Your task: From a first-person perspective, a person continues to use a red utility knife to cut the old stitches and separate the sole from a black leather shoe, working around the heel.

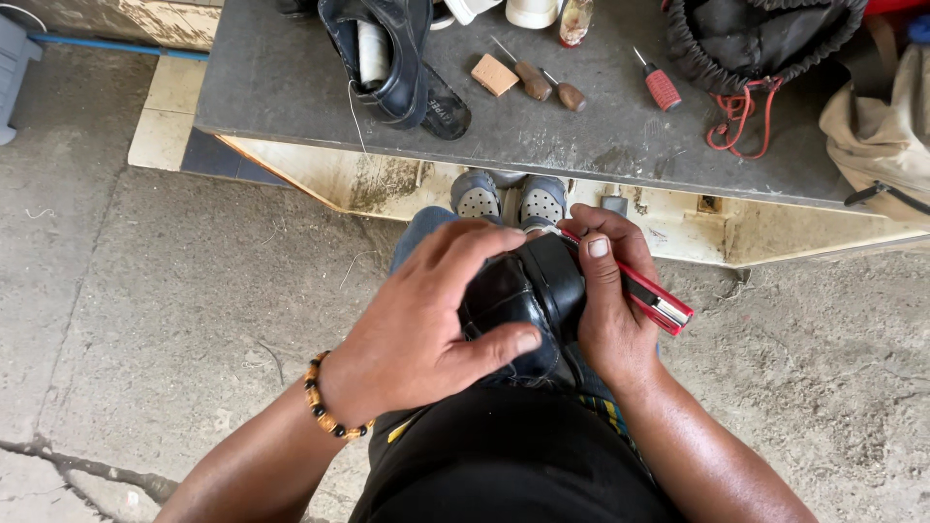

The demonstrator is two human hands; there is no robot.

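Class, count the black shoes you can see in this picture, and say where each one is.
2. One black shoe is on the person's lap, gripped by the left hand and right hand. The other black shoe lies on the grey bench top. More may be hidden past the frame's top edge.

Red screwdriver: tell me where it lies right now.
In the head view the red screwdriver lies on the grey bench top, upper right, between a brown-handled awl and the black drawstring bag.

Grey scuffed workbench top (291, 87) | black leather shoe (387, 58) on dark insole (448, 111) | tan wooden block (495, 75) | 2 brown-handled awls (533, 79) | red-handled screwdriver (662, 87) | black drawstring bag (756, 39) | beige canvas bag (877, 136)
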